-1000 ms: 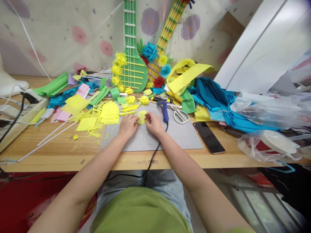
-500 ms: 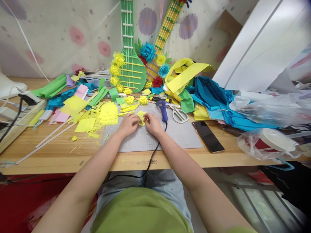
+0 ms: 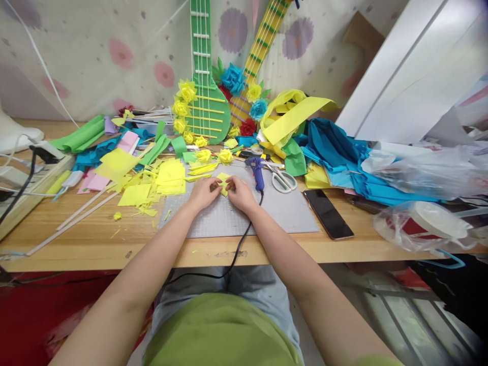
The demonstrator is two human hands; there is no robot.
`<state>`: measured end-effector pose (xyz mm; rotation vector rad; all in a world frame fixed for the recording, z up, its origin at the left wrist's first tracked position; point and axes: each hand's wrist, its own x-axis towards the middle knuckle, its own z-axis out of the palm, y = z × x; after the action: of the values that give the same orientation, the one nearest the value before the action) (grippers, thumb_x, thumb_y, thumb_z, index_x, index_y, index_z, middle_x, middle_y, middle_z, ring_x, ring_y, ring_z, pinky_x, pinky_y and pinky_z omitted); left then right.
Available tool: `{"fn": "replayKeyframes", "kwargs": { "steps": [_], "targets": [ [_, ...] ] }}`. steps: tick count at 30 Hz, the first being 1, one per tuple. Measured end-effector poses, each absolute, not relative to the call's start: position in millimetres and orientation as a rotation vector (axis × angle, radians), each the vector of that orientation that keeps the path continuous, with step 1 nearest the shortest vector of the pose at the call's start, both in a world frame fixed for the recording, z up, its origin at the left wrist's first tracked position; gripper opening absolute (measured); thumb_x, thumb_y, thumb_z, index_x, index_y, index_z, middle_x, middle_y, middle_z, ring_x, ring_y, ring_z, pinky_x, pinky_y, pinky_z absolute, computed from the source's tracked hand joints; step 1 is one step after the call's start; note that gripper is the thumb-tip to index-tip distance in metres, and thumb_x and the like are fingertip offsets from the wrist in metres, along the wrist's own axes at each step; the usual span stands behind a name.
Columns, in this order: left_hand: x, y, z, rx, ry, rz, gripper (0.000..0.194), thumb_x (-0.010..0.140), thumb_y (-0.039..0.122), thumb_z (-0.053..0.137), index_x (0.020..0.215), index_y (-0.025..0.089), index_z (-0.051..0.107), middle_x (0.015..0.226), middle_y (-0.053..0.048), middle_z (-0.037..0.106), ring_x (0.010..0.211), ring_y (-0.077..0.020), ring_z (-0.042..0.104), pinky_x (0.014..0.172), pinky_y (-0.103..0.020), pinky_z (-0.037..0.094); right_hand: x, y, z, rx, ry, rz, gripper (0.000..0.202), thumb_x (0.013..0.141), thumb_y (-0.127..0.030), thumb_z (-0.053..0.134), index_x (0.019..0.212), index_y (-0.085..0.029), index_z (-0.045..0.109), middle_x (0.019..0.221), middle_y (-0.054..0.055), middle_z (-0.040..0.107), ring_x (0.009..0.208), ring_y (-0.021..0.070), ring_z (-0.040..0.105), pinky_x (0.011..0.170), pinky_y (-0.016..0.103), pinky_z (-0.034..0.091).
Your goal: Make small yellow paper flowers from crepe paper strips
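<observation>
A small yellow paper square point(image 3: 223, 179) is between my two hands, above the grey cutting mat point(image 3: 282, 218). My left hand point(image 3: 205, 194) pinches its left side, fingers curled together. On the opposite side my right hand point(image 3: 241, 194) grips it between thumb and fingers. Just right of the hands lie a blue glue gun point(image 3: 258, 175) and white-handled scissors point(image 3: 284, 181). Folded yellow strips point(image 3: 203, 170) and a yellow paper flower point(image 3: 225, 156) are behind the hands.
Yellow paper squares point(image 3: 170, 177) are piled left. A green paper guitar point(image 3: 209, 114) and a yellow one point(image 3: 263, 38) lean at the back. A phone point(image 3: 328, 214) lies right, near blue crepe paper point(image 3: 331, 147). The glue gun's black cord point(image 3: 239, 245) crosses the table edge.
The fingertips have shifted slightly on the yellow square, and more of its upper part shows between the hands. The other things on the table lie as before.
</observation>
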<state>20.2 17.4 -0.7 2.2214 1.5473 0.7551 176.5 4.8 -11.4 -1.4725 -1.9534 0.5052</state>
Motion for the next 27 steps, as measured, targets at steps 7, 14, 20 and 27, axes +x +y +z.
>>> {"fn": "replayKeyframes", "kwargs": {
  "steps": [7,14,20,27],
  "targets": [
    [24.4,17.6,-4.8,2.134,1.607,0.754,0.028,0.073,0.027,0.057,0.1,0.021,0.061,0.084,-0.001,0.068,0.083,-0.0176,0.057,0.077,-0.032,0.041,175.5,5.0,-11.1,-1.494,-1.958,0.495,0.031,0.07,-0.01,0.045,0.099,-0.019,0.05,0.083,-0.001,0.065,0.083,0.0132,0.052,0.079,0.026,0.039],
    [28.7,12.8,-4.8,2.226,1.663,0.762,0.022,0.073,0.025,0.057,0.095,0.022,0.059,0.083,-0.001,0.067,0.088,-0.0208,0.054,0.081,-0.035,0.038,175.4,7.2,-15.0,-1.484,-1.954,0.492,0.031,0.07,-0.01,0.044,0.098,-0.019,0.05,0.082,-0.001,0.065,0.082,0.0134,0.052,0.079,0.027,0.039],
    [29.5,11.1,-4.0,2.349,1.641,0.7,0.01,0.076,0.024,0.052,0.076,0.022,0.061,0.084,-0.003,0.065,0.088,-0.0224,0.051,0.079,-0.036,0.037,174.4,4.6,-11.2,-1.508,-1.94,0.505,0.031,0.069,-0.009,0.044,0.098,-0.018,0.052,0.084,0.0,0.065,0.082,0.0144,0.053,0.081,0.028,0.039],
    [29.8,9.8,-5.0,2.401,1.698,0.677,0.016,0.077,0.03,0.051,0.078,0.021,0.064,0.086,-0.006,0.062,0.095,-0.0246,0.047,0.084,-0.037,0.036,174.9,7.9,-16.4,-1.474,-1.928,0.494,0.03,0.069,-0.01,0.045,0.097,-0.018,0.052,0.083,0.0,0.065,0.082,0.015,0.053,0.081,0.029,0.04]
  ]
}}
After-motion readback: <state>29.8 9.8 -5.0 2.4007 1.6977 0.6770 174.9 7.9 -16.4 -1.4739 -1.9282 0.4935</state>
